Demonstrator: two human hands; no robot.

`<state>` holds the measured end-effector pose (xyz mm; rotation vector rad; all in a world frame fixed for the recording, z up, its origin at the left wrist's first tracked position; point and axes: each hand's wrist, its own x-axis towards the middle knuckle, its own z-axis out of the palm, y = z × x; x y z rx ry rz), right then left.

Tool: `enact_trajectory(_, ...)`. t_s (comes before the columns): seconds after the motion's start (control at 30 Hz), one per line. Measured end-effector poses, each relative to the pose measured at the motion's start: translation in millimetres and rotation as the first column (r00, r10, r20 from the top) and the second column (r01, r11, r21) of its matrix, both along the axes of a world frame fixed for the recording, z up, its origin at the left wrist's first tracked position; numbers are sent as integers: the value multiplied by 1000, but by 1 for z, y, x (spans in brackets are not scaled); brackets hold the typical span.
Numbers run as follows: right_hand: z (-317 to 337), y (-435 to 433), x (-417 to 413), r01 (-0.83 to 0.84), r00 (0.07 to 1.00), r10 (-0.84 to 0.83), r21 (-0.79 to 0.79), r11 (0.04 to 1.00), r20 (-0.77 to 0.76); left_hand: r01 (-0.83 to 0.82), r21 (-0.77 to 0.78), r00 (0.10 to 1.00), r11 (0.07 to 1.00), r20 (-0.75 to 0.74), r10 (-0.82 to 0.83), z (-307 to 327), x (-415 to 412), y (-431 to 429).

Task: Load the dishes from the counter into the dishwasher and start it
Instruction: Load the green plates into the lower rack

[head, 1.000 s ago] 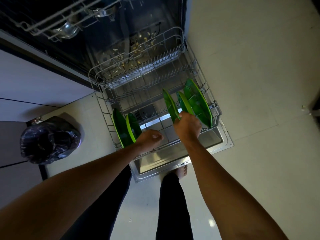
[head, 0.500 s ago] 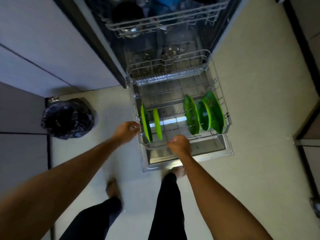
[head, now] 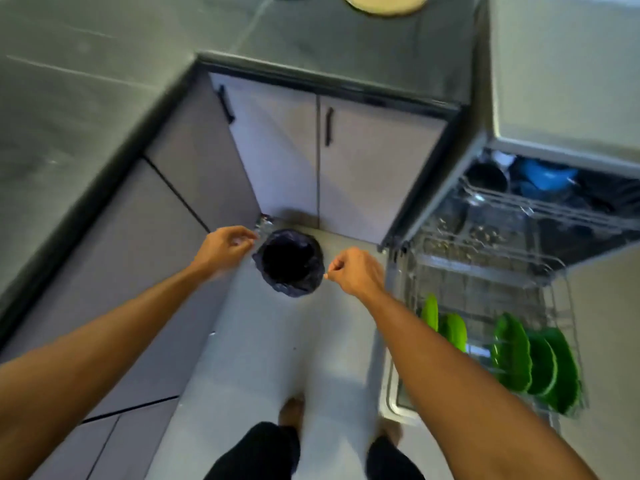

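**Hands empty at mid-frame, dishwasher open at the right edge**

Your left hand (head: 225, 249) sits a little left of centre, its fingers loosely curled and holding nothing. Your right hand (head: 356, 271) is just right of centre, balled into a fist, and nothing shows inside it. The two hands are apart. A round black bin lined with a dark plastic bag (head: 289, 261) stands on the floor between them in the picture. Neither hand touches the bin or anything else.

The open dishwasher (head: 585, 233) fills the right side of the frame. Its grey wire lower rack (head: 485, 268) is drawn out over the lowered steel door (head: 393, 400). Five bright green plates stand on edge in this rack. Two of them (head: 450, 332) are at its left side, just beside your right forearm. The other three (head: 530, 362) are packed close together at the lower right.

Higher up, the upper wire rack (head: 540, 206) holds a blue vessel (head: 547, 174) and a dark round one (head: 486, 176). Blur hides what these are.

A dark grey stone-look counter (head: 311, 46) runs across the top and down the left of the frame. On it lies a pale beige round dish (head: 384, 3), cut off by the top edge. Below the counter are pale cabinet doors with black bar handles (head: 277, 150).

At bottom centre your bare feet and black trouser legs stand on the pale tiled floor (head: 277, 358).
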<state>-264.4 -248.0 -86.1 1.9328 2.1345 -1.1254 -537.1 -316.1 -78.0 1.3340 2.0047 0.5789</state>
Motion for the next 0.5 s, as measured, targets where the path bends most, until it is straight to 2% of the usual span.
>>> enact_trajectory(0.17,87,15,-130,-215,970,233,217,952,-62,-154,221,980,963,-90,177,78,-97,-35)
enact_trajectory(0.33,127,30,-235,-344,903,417,404,848,-105,-307,394,928,866,-77,364,118,-158,-45)
enact_trajectory(0.5,131,48,-330,-415,825,531,431,801,-192,-449,397,837,800,-128,532,117,-217,-57)
